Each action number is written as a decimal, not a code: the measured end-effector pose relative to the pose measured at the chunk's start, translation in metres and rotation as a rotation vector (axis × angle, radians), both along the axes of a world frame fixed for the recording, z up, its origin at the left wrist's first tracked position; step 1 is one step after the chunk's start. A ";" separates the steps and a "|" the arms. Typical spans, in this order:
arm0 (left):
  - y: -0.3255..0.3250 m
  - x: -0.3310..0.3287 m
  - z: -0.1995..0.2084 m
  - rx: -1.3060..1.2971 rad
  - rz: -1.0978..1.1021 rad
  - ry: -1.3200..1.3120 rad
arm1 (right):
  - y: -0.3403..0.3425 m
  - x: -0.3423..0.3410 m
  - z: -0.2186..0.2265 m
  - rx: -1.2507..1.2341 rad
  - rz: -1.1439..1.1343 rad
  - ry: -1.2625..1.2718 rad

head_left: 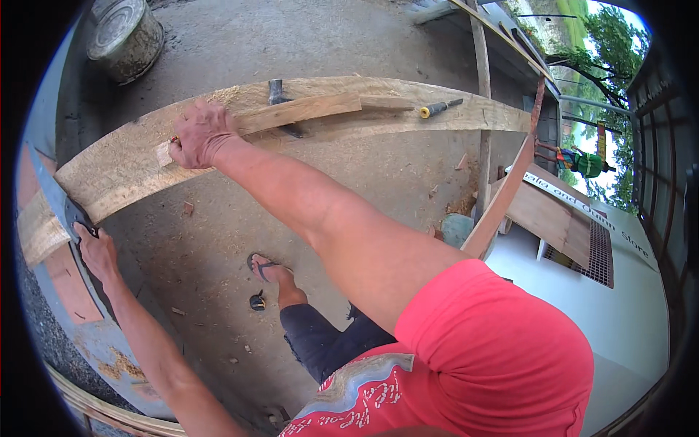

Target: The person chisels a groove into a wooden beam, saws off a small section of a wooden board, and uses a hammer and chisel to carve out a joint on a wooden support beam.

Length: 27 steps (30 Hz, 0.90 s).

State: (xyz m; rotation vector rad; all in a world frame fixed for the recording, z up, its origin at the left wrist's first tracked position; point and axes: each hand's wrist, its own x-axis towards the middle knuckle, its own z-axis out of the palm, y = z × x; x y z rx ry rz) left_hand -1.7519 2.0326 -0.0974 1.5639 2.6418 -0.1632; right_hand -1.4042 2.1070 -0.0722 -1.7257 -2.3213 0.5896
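A long pale wooden plank (131,164) curves across the view in front of me. At its left end my left hand (98,251) is closed on the black handle of a handsaw, whose grey-blue blade (52,182) lies across the plank. My right hand (200,135) is closed around a narrow wooden strip (298,113) on the plank, and the strip's short end pokes out below the fingers. A small red and green tip shows by the thumb, too small to name. Beneath the strip rests a hammer (276,91); farther right lies a yellow-and-black-handled tool (435,109).
A dirty metal bucket (125,44) stands at the far left. A black tape measure (257,300) and wood chips lie on the concrete floor near my sandalled foot. A grey bench (116,357) is at lower left. Another person in green (588,164) is outside at right.
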 end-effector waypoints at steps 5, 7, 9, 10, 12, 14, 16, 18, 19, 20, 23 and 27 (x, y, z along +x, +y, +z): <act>-0.002 0.059 -0.005 -0.057 -0.121 -0.112 | -0.001 0.029 -0.023 0.111 -0.038 0.070; -0.002 0.070 0.000 -0.047 -0.092 -0.119 | -0.002 0.028 -0.011 0.271 -0.029 0.215; -0.005 0.059 -0.002 0.092 -0.108 -0.105 | -0.014 0.033 0.010 0.340 0.012 0.322; 0.002 0.077 0.000 -0.016 -0.062 -0.057 | -0.022 0.059 0.022 0.411 0.037 0.369; -0.012 0.056 0.008 -0.052 -0.082 -0.048 | -0.043 0.119 0.061 0.412 0.032 0.424; -0.019 0.087 0.030 -0.137 -0.083 -0.080 | -0.061 0.233 0.076 0.304 -0.166 0.284; -0.046 0.108 0.046 0.067 -0.186 -0.030 | -0.078 0.356 0.058 0.165 -0.493 0.038; -0.073 0.190 0.067 0.049 0.016 -0.305 | -0.099 0.467 0.034 -0.214 -1.047 -0.114; -0.082 0.233 0.073 -0.011 0.049 -0.481 | -0.109 0.513 0.016 -0.274 -1.249 -0.176; -0.073 0.309 0.084 -0.092 0.039 -0.661 | -0.130 0.584 -0.011 -0.206 -1.356 -0.299; -0.096 0.424 0.086 -0.361 -0.240 -0.944 | -0.117 0.582 -0.034 -0.484 -1.665 0.458; -0.057 0.567 0.130 -0.293 -0.610 -1.219 | -0.115 0.585 -0.023 -0.356 -1.507 0.482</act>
